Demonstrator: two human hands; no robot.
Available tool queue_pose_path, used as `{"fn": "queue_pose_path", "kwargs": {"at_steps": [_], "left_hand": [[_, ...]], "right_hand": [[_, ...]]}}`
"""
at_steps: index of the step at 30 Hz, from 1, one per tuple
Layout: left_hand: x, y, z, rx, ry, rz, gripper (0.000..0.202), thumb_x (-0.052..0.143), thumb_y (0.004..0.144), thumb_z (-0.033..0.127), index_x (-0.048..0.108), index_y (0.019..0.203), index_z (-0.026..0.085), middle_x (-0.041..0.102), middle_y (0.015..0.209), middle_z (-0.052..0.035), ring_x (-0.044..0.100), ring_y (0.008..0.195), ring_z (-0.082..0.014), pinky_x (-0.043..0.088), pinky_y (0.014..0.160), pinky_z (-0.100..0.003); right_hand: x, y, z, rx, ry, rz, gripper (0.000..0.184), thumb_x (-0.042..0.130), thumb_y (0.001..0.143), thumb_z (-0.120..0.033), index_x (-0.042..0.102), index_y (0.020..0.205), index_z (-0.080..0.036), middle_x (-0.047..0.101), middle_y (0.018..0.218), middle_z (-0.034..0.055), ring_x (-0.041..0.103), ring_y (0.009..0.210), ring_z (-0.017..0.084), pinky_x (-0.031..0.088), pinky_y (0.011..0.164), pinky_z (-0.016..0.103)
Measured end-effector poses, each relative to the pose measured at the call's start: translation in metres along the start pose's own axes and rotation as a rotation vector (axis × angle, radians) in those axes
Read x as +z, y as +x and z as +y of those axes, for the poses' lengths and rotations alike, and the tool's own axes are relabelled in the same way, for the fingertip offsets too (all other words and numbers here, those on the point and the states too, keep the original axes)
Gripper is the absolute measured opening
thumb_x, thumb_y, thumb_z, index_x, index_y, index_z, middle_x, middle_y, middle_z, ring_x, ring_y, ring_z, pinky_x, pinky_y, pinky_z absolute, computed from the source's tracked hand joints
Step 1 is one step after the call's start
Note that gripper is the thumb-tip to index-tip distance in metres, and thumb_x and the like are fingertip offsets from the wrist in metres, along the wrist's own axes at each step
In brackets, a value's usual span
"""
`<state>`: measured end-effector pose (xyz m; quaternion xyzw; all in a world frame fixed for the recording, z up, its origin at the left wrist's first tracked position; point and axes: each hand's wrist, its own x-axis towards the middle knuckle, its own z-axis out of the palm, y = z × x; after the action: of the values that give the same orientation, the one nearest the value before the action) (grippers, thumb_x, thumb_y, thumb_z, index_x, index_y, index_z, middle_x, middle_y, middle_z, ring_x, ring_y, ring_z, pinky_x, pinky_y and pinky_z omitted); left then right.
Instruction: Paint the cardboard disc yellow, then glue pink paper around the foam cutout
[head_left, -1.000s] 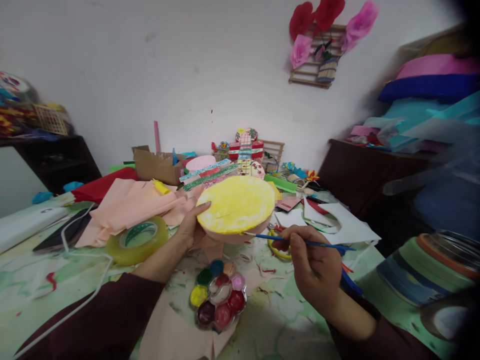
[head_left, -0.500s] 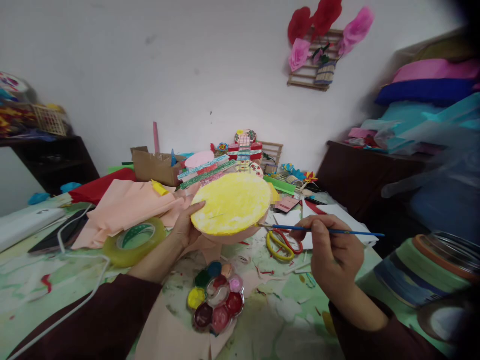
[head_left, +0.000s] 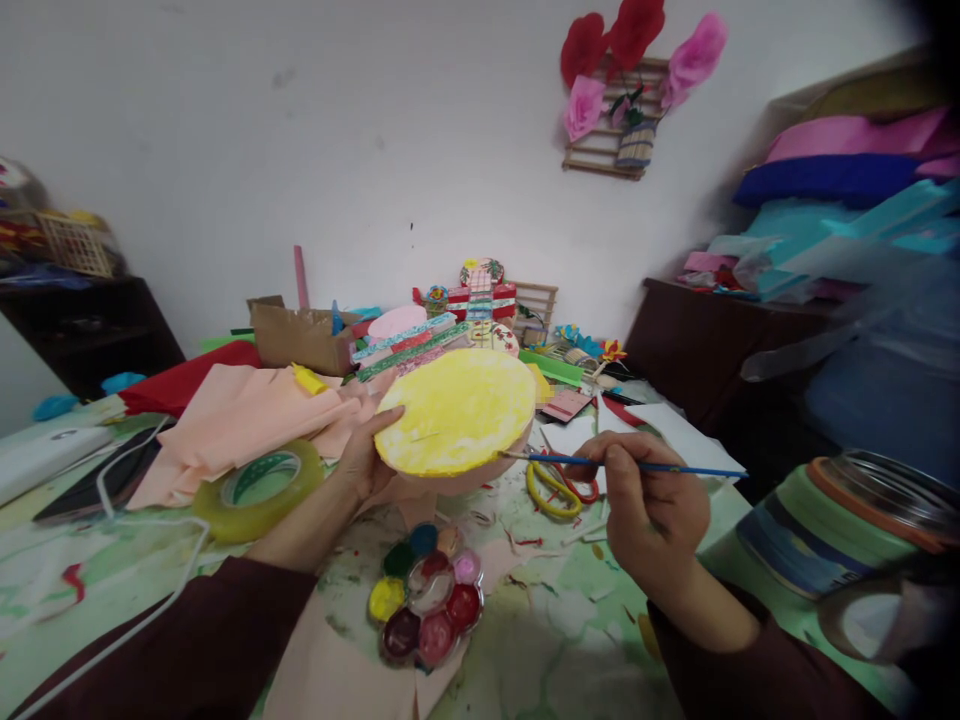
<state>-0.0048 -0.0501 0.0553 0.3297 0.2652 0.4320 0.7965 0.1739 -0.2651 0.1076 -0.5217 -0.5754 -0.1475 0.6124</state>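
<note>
My left hand (head_left: pixel 363 458) grips the left edge of a round, yellow-painted disc (head_left: pixel 457 410), thumb on top; its other fingers are hidden beneath. Whitish patches show through the paint near the front. Between the fingertips of my right hand (head_left: pixel 651 500) is a slim blue paintbrush (head_left: pixel 675 468), held almost level. Its bristle tip is at the disc's lower right rim; whether it touches I cannot tell. Below the disc sits a flower-shaped paint palette (head_left: pixel 431 592) with yellow, green, blue, pink and red wells. Peach paper (head_left: pixel 352 665) lies under the palette.
Scissors (head_left: pixel 553 490) with yellow and red handles lie behind the brush. A roll of clear tape (head_left: pixel 259 490), crumpled peach paper (head_left: pixel 225 420) and a white cable (head_left: pixel 199 550) are at left. A large jar (head_left: pixel 810 535) stands at right. A cardboard box (head_left: pixel 300 335) is farther back.
The whole view has shifted slightly, so most things appear a little farther left. The brush tip has slid slightly left along the disc's lower rim. Both hands keep their hold.
</note>
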Motion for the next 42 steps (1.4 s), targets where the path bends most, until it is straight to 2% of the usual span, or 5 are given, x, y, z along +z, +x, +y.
{"fn": "queue_pose_path", "kwargs": {"at_steps": [9,15,23,36,42], "left_hand": [[-0.002,0.003,0.000,0.019,0.015,-0.008,0.048,0.059,0.083,0.011,0.057,0.130,0.004,0.073,0.111,-0.0171,0.073,0.095,-0.0287,0.063,0.080,-0.036],[-0.002,0.002,-0.001,0.019,0.018,-0.010,0.049,0.060,0.082,0.011,0.057,0.130,0.005,0.074,0.109,-0.0159,0.073,0.096,-0.0287,0.062,0.083,-0.037],[0.000,-0.001,0.003,-0.010,0.024,0.001,0.054,0.058,0.082,0.010,0.053,0.135,0.003,0.075,0.106,-0.0177,0.073,0.095,-0.0291,0.062,0.084,-0.037],[0.002,-0.006,0.004,-0.124,0.051,-0.013,0.056,0.050,0.088,0.013,0.044,0.143,0.001,0.077,0.092,-0.0165,0.075,0.078,-0.0272,0.062,0.076,-0.036],[0.002,-0.006,0.005,-0.127,0.046,0.012,0.053,0.051,0.087,0.012,0.048,0.139,0.001,0.077,0.085,-0.0152,0.076,0.072,-0.0260,0.063,0.075,-0.035]], "right_hand": [[-0.007,0.009,0.000,0.054,0.004,0.131,0.022,0.052,0.091,-0.023,0.062,0.072,-0.019,0.066,0.059,-0.0020,0.065,0.051,0.011,0.050,0.049,0.020],[-0.005,0.007,-0.002,0.048,-0.015,-0.002,0.023,0.051,0.091,-0.022,0.062,0.072,-0.019,0.068,0.059,-0.0021,0.065,0.050,0.010,0.048,0.047,0.018],[-0.011,0.017,0.003,0.092,-0.036,0.157,0.026,0.052,0.092,-0.026,0.062,0.069,-0.018,0.066,0.054,0.0000,0.064,0.049,0.013,0.050,0.046,0.023],[-0.015,0.019,0.003,0.102,0.011,0.155,0.028,0.052,0.093,-0.027,0.063,0.069,-0.018,0.067,0.054,0.0001,0.063,0.045,0.013,0.050,0.045,0.022],[-0.014,0.017,0.000,0.160,0.084,0.004,0.027,0.052,0.092,-0.028,0.062,0.069,-0.018,0.068,0.056,0.0002,0.063,0.045,0.012,0.049,0.044,0.021]]}}
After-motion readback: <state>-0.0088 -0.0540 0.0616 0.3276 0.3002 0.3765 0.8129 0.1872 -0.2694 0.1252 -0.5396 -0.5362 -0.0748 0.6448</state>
